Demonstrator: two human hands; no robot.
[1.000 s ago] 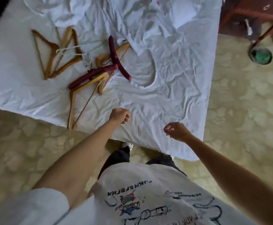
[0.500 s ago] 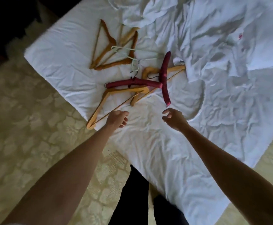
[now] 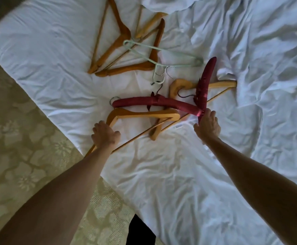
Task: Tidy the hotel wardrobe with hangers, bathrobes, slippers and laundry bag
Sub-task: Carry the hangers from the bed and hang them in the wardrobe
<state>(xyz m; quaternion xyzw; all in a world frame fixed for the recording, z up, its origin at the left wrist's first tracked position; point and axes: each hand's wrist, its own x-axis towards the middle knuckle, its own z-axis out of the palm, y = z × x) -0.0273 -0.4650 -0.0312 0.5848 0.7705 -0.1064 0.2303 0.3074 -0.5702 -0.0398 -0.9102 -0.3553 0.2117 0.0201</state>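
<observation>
Both hands, apart earlier, now touch a wooden hanger (image 3: 140,114) and a padded hanger (image 3: 203,93).

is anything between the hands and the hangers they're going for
Nothing visible. The left hand is already on the near arm of the light wooden hanger, and the right hand is at the near tip of a maroon padded hanger, which lies across another maroon hanger.

Dim, soft light; blurred, warped edges

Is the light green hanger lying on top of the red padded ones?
No, the light green hanger lies across a dark wooden hanger, apart from the red ones.
</observation>
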